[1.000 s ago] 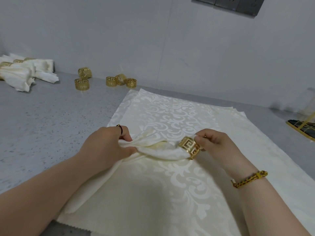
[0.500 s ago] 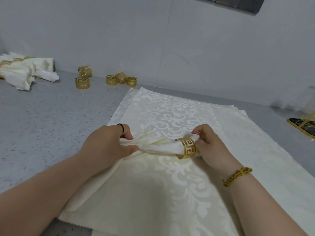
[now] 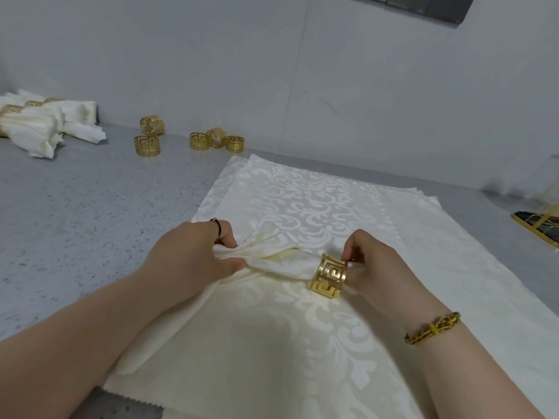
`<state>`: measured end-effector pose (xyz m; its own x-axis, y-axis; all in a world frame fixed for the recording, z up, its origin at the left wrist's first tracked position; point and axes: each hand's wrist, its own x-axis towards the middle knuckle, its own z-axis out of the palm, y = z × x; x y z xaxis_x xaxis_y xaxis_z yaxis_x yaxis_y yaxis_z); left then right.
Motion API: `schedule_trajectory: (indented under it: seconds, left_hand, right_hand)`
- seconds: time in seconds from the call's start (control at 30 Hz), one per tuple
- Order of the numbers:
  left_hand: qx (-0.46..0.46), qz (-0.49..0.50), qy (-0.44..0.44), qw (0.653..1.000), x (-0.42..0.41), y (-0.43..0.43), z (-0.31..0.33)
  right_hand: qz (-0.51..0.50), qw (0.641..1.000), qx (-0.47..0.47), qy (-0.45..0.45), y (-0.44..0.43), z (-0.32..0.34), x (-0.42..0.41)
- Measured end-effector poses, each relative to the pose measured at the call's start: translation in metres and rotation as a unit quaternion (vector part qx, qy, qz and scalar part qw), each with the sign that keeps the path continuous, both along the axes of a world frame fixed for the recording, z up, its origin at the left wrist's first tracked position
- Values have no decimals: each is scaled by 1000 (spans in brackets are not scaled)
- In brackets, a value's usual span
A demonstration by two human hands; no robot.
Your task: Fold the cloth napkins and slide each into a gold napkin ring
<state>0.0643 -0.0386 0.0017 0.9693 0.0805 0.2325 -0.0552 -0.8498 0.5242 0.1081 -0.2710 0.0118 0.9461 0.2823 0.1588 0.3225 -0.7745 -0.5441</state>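
Gripping the gathered cream napkin (image 3: 281,261), the left hand (image 3: 193,258) holds it while the right hand (image 3: 378,267) pinches its tip at the gold napkin ring (image 3: 328,276).

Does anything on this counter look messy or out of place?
Only slightly: two spare gold rings by the wall lie tipped on their sides while the others stand upright, and the finished napkins at far left sit in a loose heap.

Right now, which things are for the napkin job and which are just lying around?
For the job:
- left hand bunching the gathered napkin
- right hand at the gold ring
- flat napkins underneath
- five spare rings
- finished napkins

Just lying around:
- gold-edged tray
- grey wall panel
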Motion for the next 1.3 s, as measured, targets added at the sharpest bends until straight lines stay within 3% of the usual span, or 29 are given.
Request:
schedule_trajectory:
  seconds: [0.27,0.6,0.93,1.07,1.3]
  left_hand:
    - [-4,-1,6,1000,-1,1,0]
    - [15,-6,16,1000,-2,-2,0]
    - [-12,-14,6,1000,-1,1,-1]
    - [-9,-18,13,1000,-1,1,0]
    - [0,-20,17,1000,-1,2,0]
  right_hand:
    - [-79,994,-69,-14,3,1,-4]
    - [6,985,166,41,15,-5,-5]
    - [59,979,175,91,11,-3,-7]
    - [93,975,132,153,4,4,-8]
    - [45,974,150,162,-3,3,1]
